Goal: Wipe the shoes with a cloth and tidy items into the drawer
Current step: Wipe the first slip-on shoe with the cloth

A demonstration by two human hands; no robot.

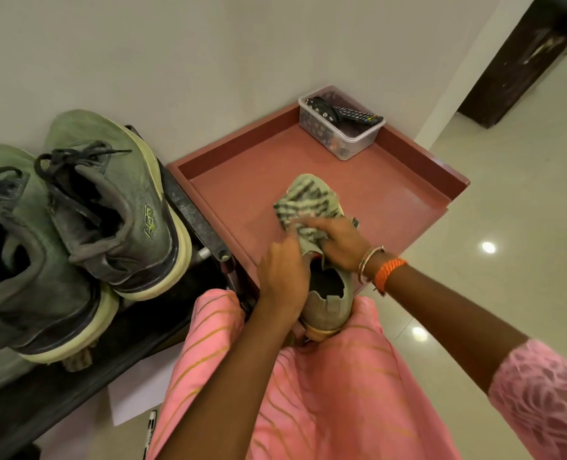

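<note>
Left hand (283, 277) is gripping the worn grey-green fabric shoe (328, 300) at its collar, holding it over the near edge of the open reddish-pink drawer (418, 167). Right hand (337, 240) is clenching the grey striped cloth (305, 200) and pressing it onto the shoe's toe end. Clear plastic box (358, 142) with a black remote control (358, 116) is sitting in the drawer's far corner. Two dark green lace-up sneakers (109, 207) are standing on the dark shelf (59, 393) to the left, probably waiting their turn. Risk: the shoe is being held in the air, so hard rubbing could twist it out of the left grip; loose cloth could slip off.
</note>
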